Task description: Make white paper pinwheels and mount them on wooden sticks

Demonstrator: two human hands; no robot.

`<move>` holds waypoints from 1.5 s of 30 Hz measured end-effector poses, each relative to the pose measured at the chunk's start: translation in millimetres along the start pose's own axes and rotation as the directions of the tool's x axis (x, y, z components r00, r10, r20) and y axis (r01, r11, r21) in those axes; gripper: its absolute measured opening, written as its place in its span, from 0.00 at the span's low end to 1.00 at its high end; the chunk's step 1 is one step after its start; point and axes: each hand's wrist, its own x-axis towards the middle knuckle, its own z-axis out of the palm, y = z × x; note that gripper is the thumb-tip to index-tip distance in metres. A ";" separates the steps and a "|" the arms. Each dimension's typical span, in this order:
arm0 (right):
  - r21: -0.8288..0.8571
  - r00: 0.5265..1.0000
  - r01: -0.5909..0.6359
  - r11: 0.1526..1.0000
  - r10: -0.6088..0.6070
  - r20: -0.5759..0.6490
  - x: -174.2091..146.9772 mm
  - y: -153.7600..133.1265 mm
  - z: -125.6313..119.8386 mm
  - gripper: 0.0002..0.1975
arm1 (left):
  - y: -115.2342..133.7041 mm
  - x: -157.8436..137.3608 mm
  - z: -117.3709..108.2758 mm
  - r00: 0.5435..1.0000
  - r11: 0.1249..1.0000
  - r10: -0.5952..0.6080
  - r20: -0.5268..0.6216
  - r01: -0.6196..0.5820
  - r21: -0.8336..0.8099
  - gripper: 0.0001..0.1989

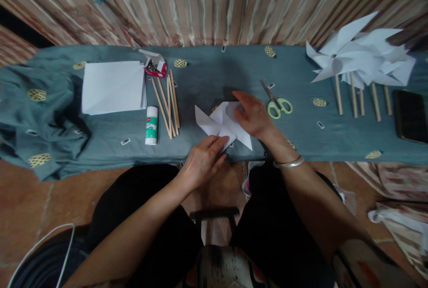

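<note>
A white paper pinwheel (226, 117) lies on the cloth-covered table in front of me, its blades spread. My left hand (206, 156) pinches the near blade between thumb and fingers, close to the table's edge. Over the far right blade is my right hand (252, 114), fingers stretched out and thumb apart, touching or just above the paper. A silver bangle circles the right wrist. Green-handled scissors (279, 103) rest just right of that hand, blades pointing away from me. To the left lie several thin wooden sticks (170, 105).
A glue stick (151, 125) stands or lies left of the sticks. Behind it are a small open red-and-white box of metal pins (155, 64) and a stack of white paper (113, 87). Several pinwheels on sticks (363, 58) and a dark phone (410, 115) lie at the right.
</note>
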 end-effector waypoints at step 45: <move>0.330 0.986 0.005 0.944 -0.060 0.156 -76.2 -30.3 -53.1 0.16 | -0.3 -7.9 3.3 0.977 0.946 0.210 -0.038 -0.193 0.259 0.08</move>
